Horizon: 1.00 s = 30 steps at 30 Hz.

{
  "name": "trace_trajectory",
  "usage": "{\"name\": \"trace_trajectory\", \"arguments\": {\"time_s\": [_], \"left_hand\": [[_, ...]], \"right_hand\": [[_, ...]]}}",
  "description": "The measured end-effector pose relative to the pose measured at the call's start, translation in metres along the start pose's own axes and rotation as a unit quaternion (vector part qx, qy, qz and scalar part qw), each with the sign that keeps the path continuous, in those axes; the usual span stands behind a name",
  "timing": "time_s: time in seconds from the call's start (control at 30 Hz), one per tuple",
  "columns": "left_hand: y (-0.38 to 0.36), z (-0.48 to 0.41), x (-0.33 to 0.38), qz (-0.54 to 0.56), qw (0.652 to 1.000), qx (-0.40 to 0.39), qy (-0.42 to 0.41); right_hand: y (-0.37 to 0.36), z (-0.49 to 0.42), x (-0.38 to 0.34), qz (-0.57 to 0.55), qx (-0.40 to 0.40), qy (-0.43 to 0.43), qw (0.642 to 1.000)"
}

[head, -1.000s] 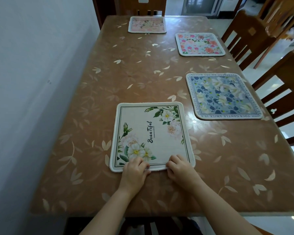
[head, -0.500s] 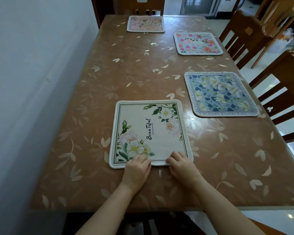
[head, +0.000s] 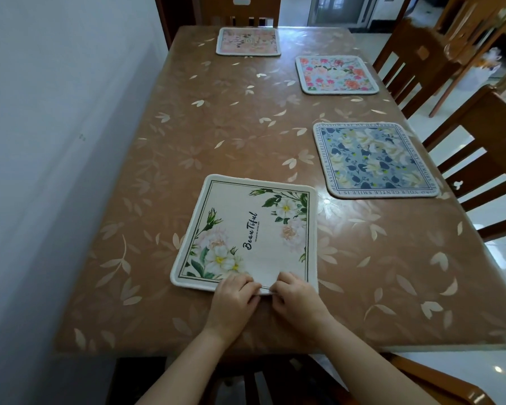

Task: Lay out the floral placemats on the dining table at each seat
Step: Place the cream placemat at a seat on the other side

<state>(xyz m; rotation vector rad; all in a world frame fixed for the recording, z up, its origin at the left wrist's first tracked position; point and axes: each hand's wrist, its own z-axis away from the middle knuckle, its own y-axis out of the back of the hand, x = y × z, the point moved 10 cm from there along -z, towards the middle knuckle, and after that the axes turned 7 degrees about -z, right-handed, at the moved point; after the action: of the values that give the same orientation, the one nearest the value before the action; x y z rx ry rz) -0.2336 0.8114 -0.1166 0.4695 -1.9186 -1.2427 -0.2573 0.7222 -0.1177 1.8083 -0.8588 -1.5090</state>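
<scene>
1. The dining table [head: 216, 135] lies bare along its left and middle strip.
2. A wall [head: 56, 141] closes off the left edge.
3. Chairs [head: 479, 159] line the right edge.

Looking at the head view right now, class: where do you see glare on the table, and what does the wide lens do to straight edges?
Head view: bright glare spots sit on the glossy table cover beside the white placemat and near the blue placemat; the table's sides splay and its near edge bows; the far pink placemat looks soft; both hands, left hand and right hand, stay sharp.
</scene>
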Motion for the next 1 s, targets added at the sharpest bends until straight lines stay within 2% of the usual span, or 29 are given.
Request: {"name": "trace_trajectory", "arguments": {"time_s": [0.2, 0.3, 0.4, 0.47, 0.57, 0.7, 0.87, 1.0], "left_hand": [[-0.007, 0.0, -0.014, 0.11, 0.989, -0.041, 0.095], [0.002, 0.006, -0.029, 0.156, 0.978, -0.016, 0.136], [0.013, 0.014, -0.049, 0.173, 0.969, 0.011, 0.174], [0.02, 0.017, -0.056, 0.168, 0.971, 0.014, 0.171], [0.024, 0.017, -0.041, 0.14, 0.984, -0.013, 0.111], [0.025, 0.018, -0.01, 0.173, 0.982, -0.04, 0.061], [0.038, 0.025, -0.031, 0.23, 0.96, -0.011, 0.157], [0.045, 0.043, -0.057, 0.236, 0.947, -0.04, 0.212]], "right_hand": [[-0.004, 0.009, 0.002, -0.081, -0.015, -0.027, 0.996], [0.005, 0.011, 0.006, -0.081, -0.038, -0.018, 0.996], [0.019, 0.012, 0.014, -0.092, -0.025, -0.025, 0.995], [0.025, 0.012, 0.015, -0.108, -0.003, -0.028, 0.994], [0.021, 0.009, 0.01, -0.135, 0.02, -0.047, 0.989], [0.0, 0.006, -0.007, -0.167, -0.015, -0.06, 0.984], [0.0, -0.001, -0.005, -0.195, -0.015, -0.058, 0.979], [0.0, -0.005, 0.007, -0.183, -0.033, -0.065, 0.98]]}}
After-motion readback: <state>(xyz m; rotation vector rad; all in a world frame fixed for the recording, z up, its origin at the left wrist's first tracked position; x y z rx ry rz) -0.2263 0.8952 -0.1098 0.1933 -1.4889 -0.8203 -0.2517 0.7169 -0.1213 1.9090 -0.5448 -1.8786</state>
